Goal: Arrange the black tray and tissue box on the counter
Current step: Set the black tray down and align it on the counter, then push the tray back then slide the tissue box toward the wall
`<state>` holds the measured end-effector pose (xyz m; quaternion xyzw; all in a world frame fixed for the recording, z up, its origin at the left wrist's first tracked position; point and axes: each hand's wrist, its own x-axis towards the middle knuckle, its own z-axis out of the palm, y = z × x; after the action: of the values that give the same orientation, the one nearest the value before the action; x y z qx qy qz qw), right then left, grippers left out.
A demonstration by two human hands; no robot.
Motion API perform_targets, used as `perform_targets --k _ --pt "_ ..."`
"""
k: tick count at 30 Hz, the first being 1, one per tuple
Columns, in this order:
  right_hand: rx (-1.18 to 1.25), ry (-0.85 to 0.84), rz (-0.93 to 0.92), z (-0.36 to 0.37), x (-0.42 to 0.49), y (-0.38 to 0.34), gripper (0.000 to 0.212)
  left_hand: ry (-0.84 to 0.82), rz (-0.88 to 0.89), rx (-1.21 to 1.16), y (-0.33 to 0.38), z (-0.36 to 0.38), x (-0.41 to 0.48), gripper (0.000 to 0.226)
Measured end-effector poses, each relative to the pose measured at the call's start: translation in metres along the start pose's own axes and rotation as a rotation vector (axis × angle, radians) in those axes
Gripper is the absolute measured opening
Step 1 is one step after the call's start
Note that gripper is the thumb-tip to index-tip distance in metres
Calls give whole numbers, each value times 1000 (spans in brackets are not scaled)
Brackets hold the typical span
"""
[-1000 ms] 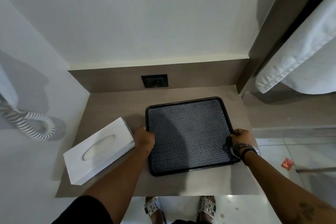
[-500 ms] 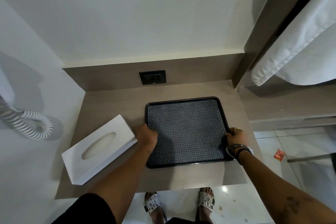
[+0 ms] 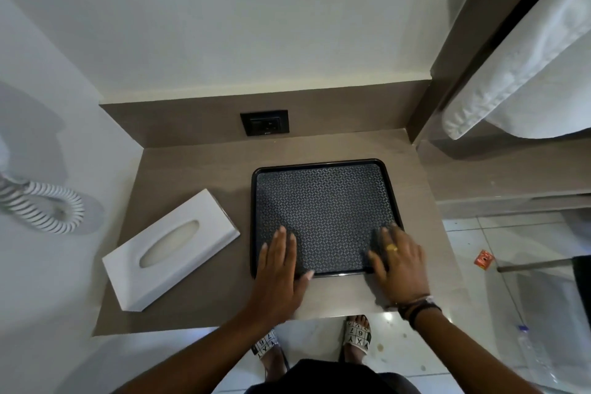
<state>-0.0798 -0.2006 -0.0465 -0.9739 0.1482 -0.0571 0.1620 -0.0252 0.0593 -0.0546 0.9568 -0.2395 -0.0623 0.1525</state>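
Observation:
A black tray (image 3: 323,166) with a patterned grey mat lies flat on the brown counter (image 3: 198,166), right of centre. My left hand (image 3: 279,269) rests palm down over the tray's near left corner, fingers spread. Over the near right corner lies my right hand (image 3: 398,261), also flat with fingers apart, a gold ring on it. Neither hand grips anything. A white tissue box (image 3: 169,249) with an oval slot sits at an angle on the counter's left side, a little apart from the tray.
A black wall socket (image 3: 264,122) sits in the back panel above the counter. A coiled white cord (image 3: 48,211) hangs on the left wall. White towels (image 3: 527,67) hang at upper right. My sandalled feet (image 3: 355,334) stand on the tiled floor below the counter edge.
Both hands have let go of the tray's side edges and now lie flat on its near corners. The tray sits straighter on the counter, square to its edges.

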Motion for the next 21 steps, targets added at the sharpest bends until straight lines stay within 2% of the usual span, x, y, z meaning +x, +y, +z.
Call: perform_targets --k 2,4,11,21 --pt "-102 -78 -190 9 -23 -5 67 -36 86 42 2 12 -18 79" --pt "-153 -161 -244 21 -40 -7 74 -90 109 89 4 22 -30 80" --pt "-175 -329 -217 51 -58 -16 85 -220 90 138 7 28 -33 89" --pt "-168 -367 -193 56 -4 -22 86 -246 75 163 -4 20 15 98"
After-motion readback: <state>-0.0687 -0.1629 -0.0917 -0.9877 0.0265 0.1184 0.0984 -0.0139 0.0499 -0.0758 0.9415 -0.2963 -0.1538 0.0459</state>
